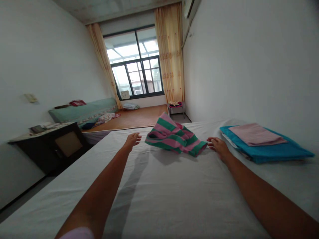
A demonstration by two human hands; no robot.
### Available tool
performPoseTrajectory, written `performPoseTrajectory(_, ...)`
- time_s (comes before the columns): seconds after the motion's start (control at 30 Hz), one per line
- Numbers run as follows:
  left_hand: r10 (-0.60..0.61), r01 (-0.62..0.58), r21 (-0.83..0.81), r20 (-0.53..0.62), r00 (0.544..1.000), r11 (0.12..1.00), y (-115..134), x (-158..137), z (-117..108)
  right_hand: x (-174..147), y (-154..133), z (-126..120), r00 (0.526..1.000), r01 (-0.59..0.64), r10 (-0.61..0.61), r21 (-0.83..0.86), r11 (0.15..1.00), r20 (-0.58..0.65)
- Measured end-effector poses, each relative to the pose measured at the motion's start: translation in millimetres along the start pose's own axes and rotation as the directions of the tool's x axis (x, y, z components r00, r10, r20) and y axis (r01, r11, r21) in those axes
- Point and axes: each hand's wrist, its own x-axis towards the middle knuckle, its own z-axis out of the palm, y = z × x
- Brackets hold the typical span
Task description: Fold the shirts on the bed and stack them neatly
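Note:
A pink-and-green striped garment [173,136] is bunched up above the white-sheeted bed in front of me, a shadow beneath it. To its left is my left hand [133,140], fingers stretched out and a gap between them and the fabric. My right hand [217,146] is at the garment's right end, fingers apart and pointing at it; whether the fingertips brush the cloth I cannot tell. Neither hand holds anything. Beyond my right hand lies a stack of folded cloths, with a blue cloth [269,154] under a smaller pink cloth [258,134].
The white sheet [174,196] spreads under both arms. Past it stands a second bed with a brown mat [139,116] and crumpled clothes [107,118]. A dark cabinet [67,146] is on the left. Behind are a window, curtains [171,53] and a small stool [176,105].

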Motion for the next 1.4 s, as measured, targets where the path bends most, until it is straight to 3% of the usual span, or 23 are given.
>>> performPoseTrajectory(0.13, -0.013, 0.013, 0.022, -0.011, 1.000, 1.000, -25, -6, -8, 3, -1, 11, 0.999, 0.054, -0.053, -0.054, 0.997, 0.012)
performPoseTrajectory(0.23, 0.085, -0.103, 0.083, 0.190, 0.978, 0.991, -23, -15, 21, -3, -6, 25, 0.967, 0.251, -0.236, -0.214, 0.944, 0.094)
performPoseTrajectory(0.27, 0.145, -0.194, 0.132, 0.308, 0.940, 0.972, -21, -20, 36, -7, -8, 30, 0.941, 0.335, -0.306, -0.284, 0.899, 0.144)
performPoseTrajectory(0.33, 0.259, -0.461, 0.245, 0.569, 0.781, 0.853, -16, -33, 66, -17, -12, 40, 0.878, 0.476, -0.396, -0.400, 0.783, 0.269)
performPoseTrajectory(0.4, 0.323, -0.663, 0.319, 0.682, 0.657, 0.677, -14, -44, 89, -29, -14, 48, 0.808, 0.583, -0.415, -0.462, 0.669, 0.419)
performPoseTrajectory(0.5, 0.346, -0.763, 0.349, 0.735, 0.583, 0.544, -18, -50, 104, -41, -16, 54, 0.710, 0.682, -0.362, -0.462, 0.567, 0.604)
performPoseTrajectory(0.6, 0.342, -0.730, 0.335, 0.717, 0.607, 0.596, -25, -44, 101, -41, -18, 55, 0.682, 0.685, -0.308, -0.433, 0.586, 0.663)
performPoseTrajectory(0.7, 0.258, -0.596, 0.349, 0.664, 0.702, 0.723, -30, -37, 90, -31, -22, 50, 0.717, 0.649, -0.319, -0.427, 0.629, 0.620)
performPoseTrajectory(0.77, 0.201, -0.508, 0.324, 0.652, 0.731, 0.798, -33, -35, 79, -19, -25, 40, 0.786, 0.601, -0.375, -0.469, 0.647, 0.491)
performPoseTrajectory(0.87, 0.169, -0.456, 0.293, 0.658, 0.734, 0.841, -37, -29, 57, 3, -20, 14, 0.880, 0.447, -0.454, -0.558, 0.699, 0.137)
performPoseTrajectory(0.93, 0.152, -0.438, 0.378, 0.591, 0.792, 0.816, -42, -23, 42, 15, -12, -5, 0.889, 0.343, -0.455, -0.577, 0.742, -0.057)
performPoseTrajectory(1.0, 0.160, -0.407, 0.498, 0.466, 0.870, 0.766, -47, -17, 33, 22, -5, -20, 0.887, 0.296, -0.446, -0.593, 0.749, -0.121)
performPoseTrajectory(1.07, 0.197, -0.379, 0.568, 0.357, 0.913, 0.731, -49, -15, 33, 20, -2, -23, 0.877, 0.309, -0.471, -0.643, 0.700, -0.092)
performPoseTrajectory(1.13, 0.242, -0.395, 0.561, 0.329, 0.913, 0.728, -46, -20, 42, 12, -6, -14, 0.856, 0.367, -0.517, -0.694, 0.619, -0.009)
performPoseTrajectory(1.27, 0.322, -0.534, 0.470, 0.459, 0.828, 0.703, -34, -45, 77, -15, -22, 23, 0.807, 0.537, -0.539, -0.681, 0.497, 0.243)
performPoseTrajectory(1.33, 0.337, -0.577, 0.468, 0.500, 0.797, 0.670, -28, -60, 94, -26, -25, 37, 0.785, 0.601, -0.511, -0.625, 0.497, 0.349)
performPoseTrajectory(1.4, 0.339, -0.576, 0.518, 0.484, 0.807, 0.633, -25, -70, 109, -31, -22, 44, 0.779, 0.625, -0.473, -0.564, 0.539, 0.411)
